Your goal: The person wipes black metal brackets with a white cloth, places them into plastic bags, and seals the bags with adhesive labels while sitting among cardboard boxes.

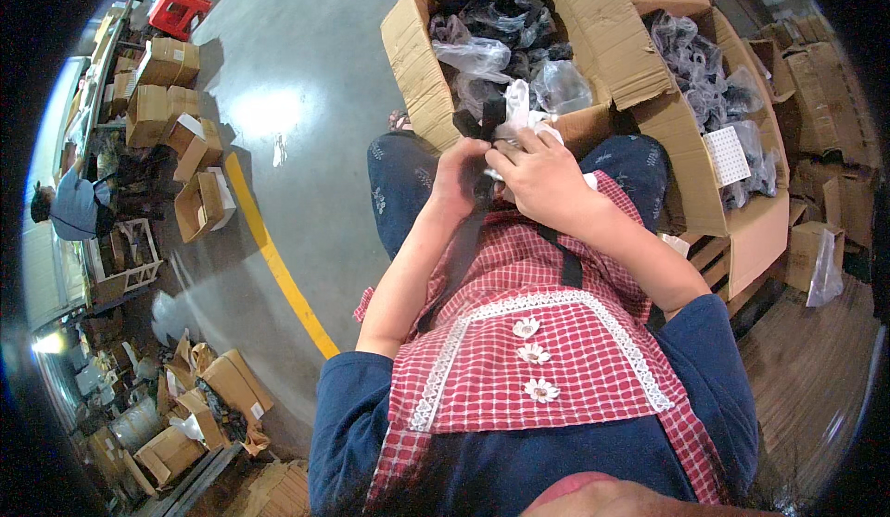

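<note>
Over my lap, both hands are close together at the near edge of an open cardboard box [403, 53]. My left hand [459, 178] is closed on a black strap-like piece [482, 126], which sticks up past the fingers. Beside it, my right hand [540, 172] has its fingers bent together on some crumpled white material [519, 102], either cloth or plastic. Exactly where the black and white pieces meet is hidden by the fingers. Inside the box are several clear plastic bags [564, 86] with dark contents.
A second open box [756, 229] at the right holds more bagged dark items and a white sheet with small marks [726, 155]. A yellow floor line [264, 243] runs at the left, with cartons [167, 61], a red plastic stool [178, 12] and another person [76, 204] beyond it.
</note>
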Tool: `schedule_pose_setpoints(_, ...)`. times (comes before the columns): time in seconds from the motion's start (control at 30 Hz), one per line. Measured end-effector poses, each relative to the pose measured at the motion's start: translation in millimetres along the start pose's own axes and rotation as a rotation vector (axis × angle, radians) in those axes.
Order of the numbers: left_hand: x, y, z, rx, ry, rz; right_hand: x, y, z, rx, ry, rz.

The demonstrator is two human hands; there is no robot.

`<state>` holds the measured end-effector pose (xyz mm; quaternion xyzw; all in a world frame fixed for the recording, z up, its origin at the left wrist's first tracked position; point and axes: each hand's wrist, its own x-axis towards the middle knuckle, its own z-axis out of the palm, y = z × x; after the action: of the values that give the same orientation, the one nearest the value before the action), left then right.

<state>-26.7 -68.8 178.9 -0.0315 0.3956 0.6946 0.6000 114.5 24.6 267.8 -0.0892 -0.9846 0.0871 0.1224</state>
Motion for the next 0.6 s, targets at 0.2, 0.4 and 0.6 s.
schedule_pose_setpoints(0.2,13.7,20.1,-19.1,-0.278,-0.091,-0.067,-15.3,26.8,-25.9,-0.204,-0.298,0.37)
schedule_pose_setpoints(0.4,20.2,15.7,-23.4,-0.136,-0.111,0.011,-13.1,53.3,-71.7,0.83,0.281,0.562)
schedule_pose_setpoints(0.6,4.1,1.6,17.8,-0.008,-0.015,0.074,16.1,2.4,-4.0,0.323,0.037,0.284)
